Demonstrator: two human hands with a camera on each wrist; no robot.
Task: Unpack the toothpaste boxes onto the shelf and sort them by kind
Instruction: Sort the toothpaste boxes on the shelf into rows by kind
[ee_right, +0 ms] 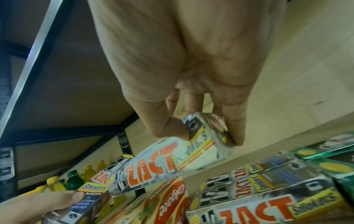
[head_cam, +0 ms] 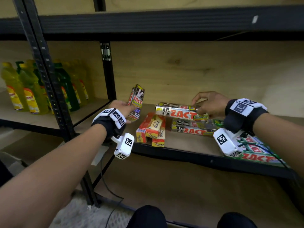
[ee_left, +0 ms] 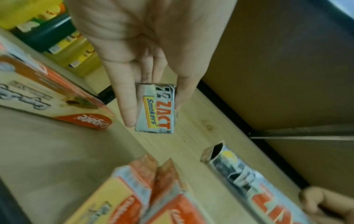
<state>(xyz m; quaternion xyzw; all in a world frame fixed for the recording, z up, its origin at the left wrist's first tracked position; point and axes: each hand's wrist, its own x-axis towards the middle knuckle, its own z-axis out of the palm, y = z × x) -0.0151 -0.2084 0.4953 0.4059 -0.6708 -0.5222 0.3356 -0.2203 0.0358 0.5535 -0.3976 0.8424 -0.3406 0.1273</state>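
My left hand point(head_cam: 122, 108) grips a silver Zact Smokers box point(head_cam: 136, 101) tilted upright above the shelf's left part; in the left wrist view its end point(ee_left: 156, 109) sits between thumb and fingers point(ee_left: 126, 109). My right hand point(head_cam: 209, 104) pinches a second silver Zact Smokers box point(head_cam: 179, 111) by its right end, held level above the shelf point(head_cam: 184, 143); in the right wrist view that box point(ee_right: 162, 163) runs down-left from my fingers. Under it lie more silver Zact boxes point(head_cam: 192, 128). Orange Colgate boxes point(head_cam: 152, 129) lie between my hands. Green Zact boxes point(head_cam: 256, 153) lie under my right wrist.
Yellow and green bottles point(head_cam: 32, 89) stand on the neighbouring shelf to the left, past a black upright post point(head_cam: 107, 71). A black shelf beam point(head_cam: 164, 22) runs overhead. The wooden back panel point(head_cam: 213, 71) is close behind. A cable point(head_cam: 108, 191) hangs below the shelf edge.
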